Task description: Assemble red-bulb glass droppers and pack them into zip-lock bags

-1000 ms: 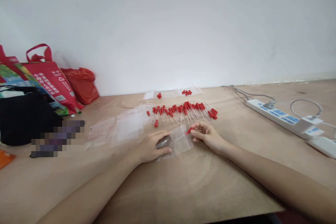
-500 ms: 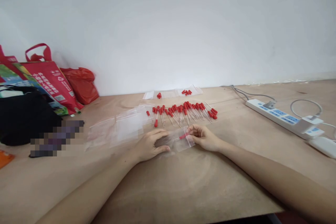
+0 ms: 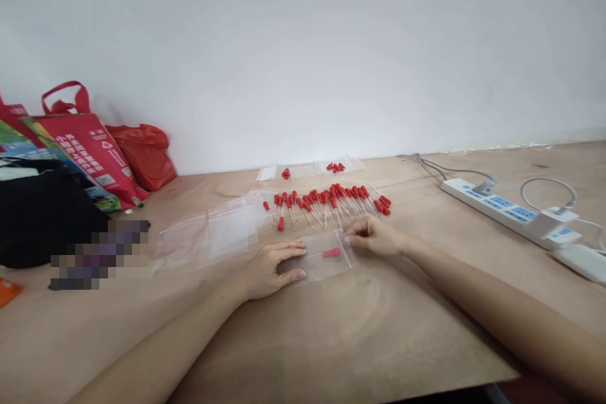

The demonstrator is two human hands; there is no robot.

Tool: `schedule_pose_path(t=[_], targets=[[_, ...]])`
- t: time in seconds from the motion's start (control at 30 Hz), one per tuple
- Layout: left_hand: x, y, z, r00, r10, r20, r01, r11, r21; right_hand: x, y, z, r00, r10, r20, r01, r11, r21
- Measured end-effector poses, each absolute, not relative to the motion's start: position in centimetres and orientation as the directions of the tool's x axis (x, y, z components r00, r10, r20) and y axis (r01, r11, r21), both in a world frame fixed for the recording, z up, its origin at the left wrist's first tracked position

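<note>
A clear zip bag [image 3: 318, 270] lies flat on the table in front of me. Inside it is a dropper [image 3: 332, 252] with a red rubber bulb, its thin clear tube pointing left. My left hand [image 3: 277, 268] rests over the bag's left end, fingers stretched out and thumb apart, pressing it down. At the bag's right end, by the zip strip, my right hand [image 3: 372, 235] pinches the upper corner between thumb and fingers. Just beyond the hands, several red-bulbed droppers [image 3: 331, 199] lie in a loose row.
Flat clear bags [image 3: 227, 230] are spread left of the droppers. Near the wall, another clear bag [image 3: 307, 169] has loose red bulbs [image 3: 336, 167] on it. A white power strip [image 3: 502, 207] with cables is at right. Red shopping bags [image 3: 95, 151] and a black bag [image 3: 47, 218] stand at left.
The bag's right end has come down flat on the table. My right hand has shifted from over the red bulb to the bag's right upper corner, uncovering the dropper.
</note>
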State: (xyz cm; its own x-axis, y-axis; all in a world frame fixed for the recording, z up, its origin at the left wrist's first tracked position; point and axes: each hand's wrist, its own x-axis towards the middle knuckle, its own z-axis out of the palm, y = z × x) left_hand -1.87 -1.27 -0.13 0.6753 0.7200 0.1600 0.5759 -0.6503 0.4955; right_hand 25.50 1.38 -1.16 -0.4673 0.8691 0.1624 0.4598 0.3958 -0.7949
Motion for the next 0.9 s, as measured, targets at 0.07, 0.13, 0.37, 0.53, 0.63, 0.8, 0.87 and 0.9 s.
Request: schedule_pose_path(t=[0.07, 0.13, 0.37, 0.53, 0.63, 0.8, 0.87, 0.9], targets=[[-2.0, -1.1, -0.1, 0.686, 0.712, 0.148, 0.563, -0.649, 0.511, 25.9, 3.0, -0.8, -0.343, 0.921, 0.184, 0.583, 0.362, -0.727], [-2.2, -1.0, -0.1, 0.702, 0.700, 0.131, 0.552, -0.651, 0.520, 25.8, 4.8, -0.4, -0.205, 0.941, 0.269, 0.688, 0.334, -0.644], [-2.6, -0.9, 0.2, 0.732, 0.674, 0.098, 0.541, -0.662, 0.518, 22.4, 9.3, 0.5, 0.198, 0.957, 0.212, 0.877, -0.076, -0.474], [-2.3, -1.2, 0.6, 0.732, 0.674, 0.095, 0.548, -0.667, 0.504, 20.3, 10.8, 0.8, 0.331, 0.932, 0.145, 0.855, -0.232, -0.463], [-2.2, -1.3, 0.6, 0.730, 0.675, 0.109, 0.541, -0.668, 0.511, 19.9, 11.2, 1.0, 0.340, 0.929, 0.145, 0.834, -0.226, -0.504], [-2.2, -1.4, 0.7, 0.732, 0.673, 0.106, 0.539, -0.668, 0.513, 21.1, 10.9, 1.7, 0.276, 0.944, 0.181, 0.774, -0.107, -0.624], [-2.3, -1.4, 0.6, 0.733, 0.672, 0.104, 0.544, -0.671, 0.504, 22.3, 10.3, 1.8, 0.225, 0.954, 0.200, 0.729, -0.029, -0.683], [-2.3, -1.3, 0.5, 0.734, 0.671, 0.107, 0.544, -0.674, 0.501, 23.1, 9.8, 1.7, 0.199, 0.958, 0.206, 0.707, 0.005, -0.707]])
